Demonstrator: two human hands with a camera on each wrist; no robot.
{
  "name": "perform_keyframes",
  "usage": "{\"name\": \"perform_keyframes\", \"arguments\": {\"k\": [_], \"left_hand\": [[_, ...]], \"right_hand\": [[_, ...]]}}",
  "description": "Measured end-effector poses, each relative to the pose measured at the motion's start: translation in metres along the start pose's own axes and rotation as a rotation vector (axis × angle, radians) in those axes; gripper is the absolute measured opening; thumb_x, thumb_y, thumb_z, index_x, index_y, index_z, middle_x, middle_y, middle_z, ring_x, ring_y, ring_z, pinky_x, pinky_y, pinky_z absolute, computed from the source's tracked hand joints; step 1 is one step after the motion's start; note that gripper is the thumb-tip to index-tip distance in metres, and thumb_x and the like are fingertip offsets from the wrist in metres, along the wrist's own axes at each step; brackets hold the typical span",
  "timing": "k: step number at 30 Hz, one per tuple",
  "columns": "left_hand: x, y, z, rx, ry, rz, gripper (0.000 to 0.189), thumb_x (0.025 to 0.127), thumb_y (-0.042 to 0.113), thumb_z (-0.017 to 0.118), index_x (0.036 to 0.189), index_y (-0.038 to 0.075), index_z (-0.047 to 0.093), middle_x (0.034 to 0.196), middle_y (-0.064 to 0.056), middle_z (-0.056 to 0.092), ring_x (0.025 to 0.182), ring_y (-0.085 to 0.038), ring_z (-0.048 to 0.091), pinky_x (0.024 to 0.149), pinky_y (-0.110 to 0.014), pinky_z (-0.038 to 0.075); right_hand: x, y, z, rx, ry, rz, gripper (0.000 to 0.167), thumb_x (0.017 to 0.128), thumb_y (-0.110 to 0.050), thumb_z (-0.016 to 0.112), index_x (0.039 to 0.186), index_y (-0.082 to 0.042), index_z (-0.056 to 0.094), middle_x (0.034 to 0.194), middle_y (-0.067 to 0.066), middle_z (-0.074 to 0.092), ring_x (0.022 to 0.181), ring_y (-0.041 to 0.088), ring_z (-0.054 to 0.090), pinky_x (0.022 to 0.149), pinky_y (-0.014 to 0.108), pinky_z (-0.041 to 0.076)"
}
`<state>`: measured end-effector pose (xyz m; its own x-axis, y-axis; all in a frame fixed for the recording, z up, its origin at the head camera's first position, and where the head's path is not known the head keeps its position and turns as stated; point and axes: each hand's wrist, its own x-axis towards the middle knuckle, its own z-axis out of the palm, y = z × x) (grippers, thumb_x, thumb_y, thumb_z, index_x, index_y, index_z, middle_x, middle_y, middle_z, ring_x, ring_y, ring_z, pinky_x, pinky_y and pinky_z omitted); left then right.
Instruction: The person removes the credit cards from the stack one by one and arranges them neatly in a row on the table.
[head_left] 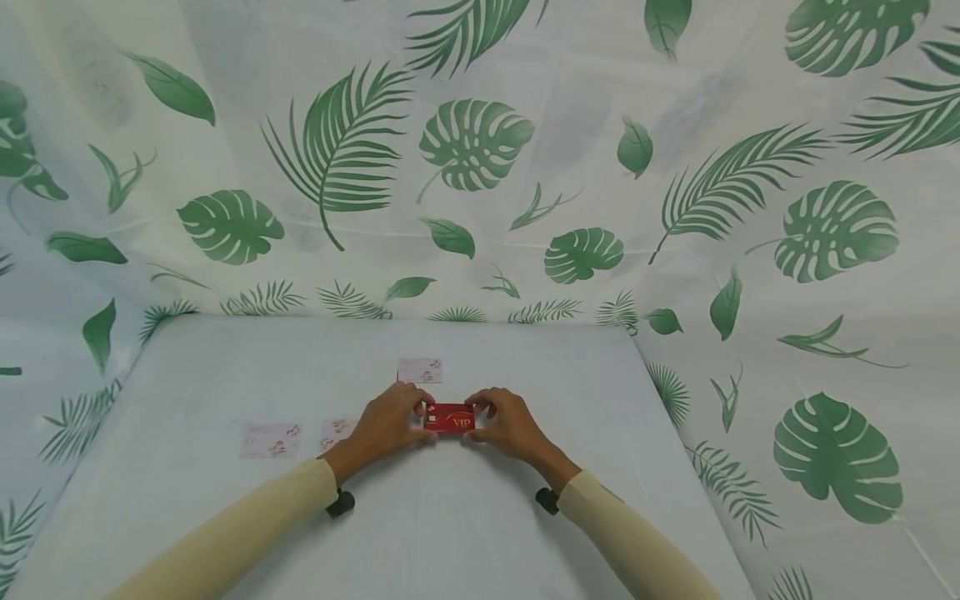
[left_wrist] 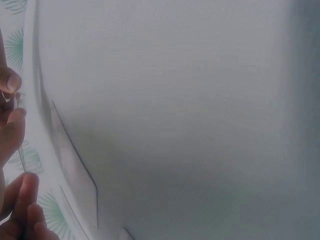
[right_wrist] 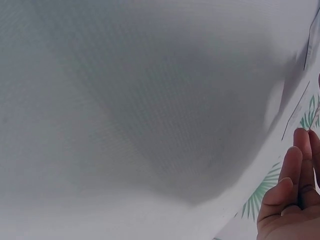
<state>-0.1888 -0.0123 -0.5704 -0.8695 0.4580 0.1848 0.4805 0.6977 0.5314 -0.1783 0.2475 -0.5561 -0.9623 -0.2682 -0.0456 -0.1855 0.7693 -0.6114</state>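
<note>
In the head view a red card (head_left: 448, 419) with gold "VIP" lettering and a small chip is held level between both hands, its printed face towards me. The left hand (head_left: 386, 423) pinches its left end between thumb and fingers. At the opposite end, the right hand (head_left: 512, 423) does the same. Fingers of the left wrist view (left_wrist: 12, 135) show at the left edge, with the card seen as a thin line between them. Only part of the right hand (right_wrist: 295, 192) enters the right wrist view, at the lower right corner.
Pale pink printed cards lie on the white table (head_left: 525, 517): one behind the hands (head_left: 420, 370), one to the left (head_left: 270, 441), and one (head_left: 336, 432) partly covered by the left wrist. White cloth walls (head_left: 585, 108) with green leaves enclose the table's back and sides.
</note>
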Motion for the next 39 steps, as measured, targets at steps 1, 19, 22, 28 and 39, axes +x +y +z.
{"name": "perform_keyframes", "arguments": {"k": [1,19,22,28,39], "left_hand": [[0.0,0.0,0.0,-0.003,0.0,0.003,0.054,0.078,0.041,0.095,0.12,0.015,0.073,0.092,0.003,0.062,0.09,-0.012,0.051,0.08,-0.033,0.049],[0.001,0.004,0.01,-0.001,-0.012,0.01,0.053,0.078,0.042,0.095,0.118,0.015,0.073,0.09,0.002,0.063,0.089,-0.012,0.05,0.079,-0.03,0.048],[0.0,0.007,0.01,-0.003,-0.012,0.006,0.053,0.079,0.041,0.095,0.119,0.015,0.073,0.09,0.003,0.063,0.089,-0.011,0.05,0.08,-0.03,0.048],[0.001,0.009,0.014,0.008,-0.004,0.017,0.052,0.079,0.04,0.095,0.119,0.015,0.074,0.09,0.005,0.062,0.088,-0.01,0.049,0.078,-0.03,0.048],[0.001,0.013,0.021,0.014,0.005,0.021,0.051,0.078,0.04,0.096,0.118,0.015,0.074,0.086,0.001,0.061,0.087,-0.011,0.047,0.075,-0.029,0.045]], "right_hand": [[0.0,0.0,0.0,0.0,0.001,-0.004,0.057,0.078,-0.026,0.097,0.129,-0.021,0.073,0.107,-0.004,0.068,0.099,0.015,0.057,0.086,0.032,0.049],[-0.006,0.004,-0.003,0.01,0.004,0.008,0.055,0.078,-0.025,0.097,0.128,-0.02,0.074,0.106,-0.001,0.069,0.098,0.016,0.058,0.085,0.031,0.049],[-0.007,0.005,-0.003,0.006,0.007,0.01,0.055,0.078,-0.025,0.097,0.128,-0.021,0.074,0.105,-0.002,0.069,0.098,0.015,0.058,0.084,0.03,0.049],[-0.008,0.01,-0.003,0.0,0.01,0.007,0.055,0.077,-0.026,0.097,0.127,-0.019,0.074,0.104,-0.003,0.07,0.096,0.015,0.057,0.084,0.03,0.049],[-0.012,0.013,-0.002,-0.003,0.006,0.037,0.054,0.078,-0.024,0.097,0.127,-0.02,0.074,0.103,-0.003,0.069,0.096,0.016,0.056,0.084,0.031,0.048]]}}
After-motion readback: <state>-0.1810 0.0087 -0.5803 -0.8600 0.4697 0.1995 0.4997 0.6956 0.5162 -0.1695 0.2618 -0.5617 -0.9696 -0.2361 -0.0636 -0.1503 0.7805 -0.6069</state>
